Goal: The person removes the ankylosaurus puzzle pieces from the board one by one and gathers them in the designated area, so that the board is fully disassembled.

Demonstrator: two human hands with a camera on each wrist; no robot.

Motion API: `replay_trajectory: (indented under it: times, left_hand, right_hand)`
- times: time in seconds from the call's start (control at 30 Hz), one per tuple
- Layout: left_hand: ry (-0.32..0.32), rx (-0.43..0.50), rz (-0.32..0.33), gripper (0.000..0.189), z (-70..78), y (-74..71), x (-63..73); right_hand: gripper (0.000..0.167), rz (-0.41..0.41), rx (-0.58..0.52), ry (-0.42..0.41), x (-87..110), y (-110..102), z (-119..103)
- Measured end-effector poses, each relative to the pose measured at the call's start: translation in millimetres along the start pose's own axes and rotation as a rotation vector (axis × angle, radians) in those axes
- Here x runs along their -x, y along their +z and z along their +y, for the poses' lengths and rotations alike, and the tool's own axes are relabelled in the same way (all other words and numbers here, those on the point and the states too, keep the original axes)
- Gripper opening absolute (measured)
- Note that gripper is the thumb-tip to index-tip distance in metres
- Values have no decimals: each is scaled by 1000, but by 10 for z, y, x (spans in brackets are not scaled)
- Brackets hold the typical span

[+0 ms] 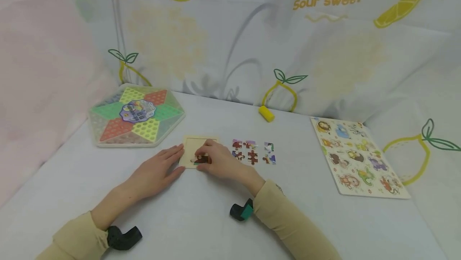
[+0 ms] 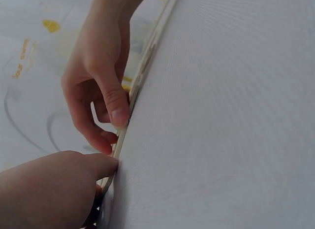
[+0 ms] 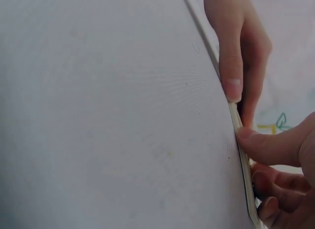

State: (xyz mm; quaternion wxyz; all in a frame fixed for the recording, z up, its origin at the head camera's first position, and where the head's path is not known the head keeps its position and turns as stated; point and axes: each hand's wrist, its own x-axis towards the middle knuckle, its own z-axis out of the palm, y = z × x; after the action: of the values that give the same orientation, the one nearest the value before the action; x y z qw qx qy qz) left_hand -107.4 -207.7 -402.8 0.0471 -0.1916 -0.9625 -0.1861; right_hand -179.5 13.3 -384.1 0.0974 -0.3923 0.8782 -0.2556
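A small wooden puzzle tray (image 1: 187, 157) lies flat on the white-covered table. My left hand (image 1: 153, 175) rests against its left side, fingers extended and thumb at the near edge. Over the tray's near right part, my right hand (image 1: 221, 163) pinches a dark jigsaw piece (image 1: 203, 159) between thumb and fingers. The piece sits low in the tray's recess, partly covered by the fingers. Several loose jigsaw pieces (image 1: 253, 157) lie just right of the tray. In both wrist views the tray shows edge-on, so the piece is hidden there.
A hexagonal Chinese checkers box (image 1: 169, 132) stands back left. On the right lies an animal picture board (image 1: 336, 172). A yellow cylinder (image 1: 266, 114) sits near the back, before a lemon-print cloth (image 1: 230, 32). Black wrist mounts (image 1: 124, 239) jut from the sleeves.
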Motion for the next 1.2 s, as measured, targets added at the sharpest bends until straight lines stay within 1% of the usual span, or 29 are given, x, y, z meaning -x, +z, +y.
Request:
replay_trajectory:
  times: [0.23, 0.4, 0.63, 0.9, 1.2]
  left_hand:
    - [8, 3, 3, 55, 10, -12, 7]
    - [6, 7, -8, 56, 13, -22, 7]
    - [13, 8, -1, 56, 15, -28, 3]
    - [10, 8, 5, 56, -11, 2, 7]
    - [-1, 9, -11, 58, -24, 19, -10]
  right_hand:
    - [34, -10, -13, 5, 12, 21, 18]
    - [34, -24, -19, 10, 13, 39, 21]
    - [34, -20, -28, -1, 21, 43, 20]
    - [34, -11, -24, -8, 19, 53, 29]
    - [33, -8, -31, -17, 34, 37, 21]
